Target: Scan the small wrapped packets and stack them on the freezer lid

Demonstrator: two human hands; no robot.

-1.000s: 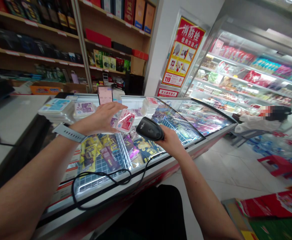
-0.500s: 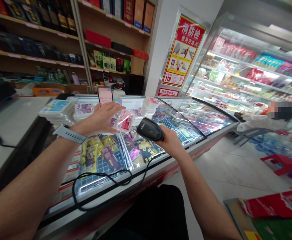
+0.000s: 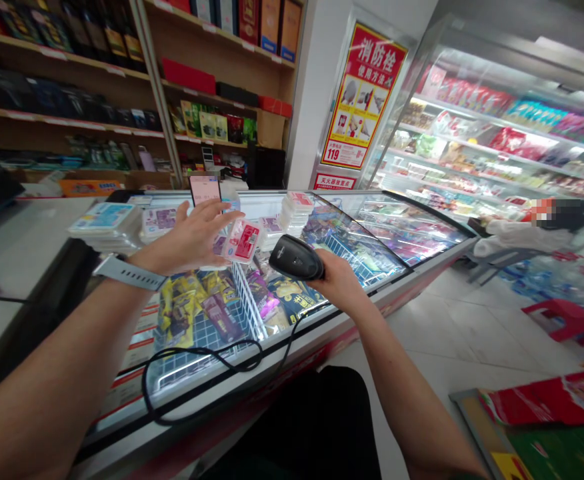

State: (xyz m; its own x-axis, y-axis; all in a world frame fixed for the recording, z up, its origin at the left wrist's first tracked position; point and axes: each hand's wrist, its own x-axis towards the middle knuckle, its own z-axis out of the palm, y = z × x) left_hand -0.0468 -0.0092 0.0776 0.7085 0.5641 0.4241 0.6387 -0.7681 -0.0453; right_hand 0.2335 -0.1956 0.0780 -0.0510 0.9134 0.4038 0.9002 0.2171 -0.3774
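Note:
My right hand point(image 3: 335, 277) is wrapped round a black handheld scanner point(image 3: 296, 258), whose head points left. My left hand point(image 3: 197, 233), with a pale watch band at the wrist, has its fingers spread beside a clear package with a red label point(image 3: 243, 241). The package is tilted and its left edge lies by the thumb and fingers; whether the hand grips it, I cannot tell. Behind the left hand stands a phone point(image 3: 205, 189) with a lit pinkish screen. Stacks of clear packages point(image 3: 105, 223) are on the left, and another stack point(image 3: 296, 212) is behind the scanner.
A glass-topped freezer point(image 3: 362, 230) holds bagged food in wire baskets. The scanner's black cable point(image 3: 202, 348) loops over its near edge. Shelves stand behind on the left, a lit fridge point(image 3: 492, 133) on the right. A person point(image 3: 562, 213) sits at the far right, near a red stool point(image 3: 565, 319).
My left hand has shifted slightly left and its fingers look more spread. The red-labelled package has turned and moved a little left. The scanner has moved slightly left with my right hand.

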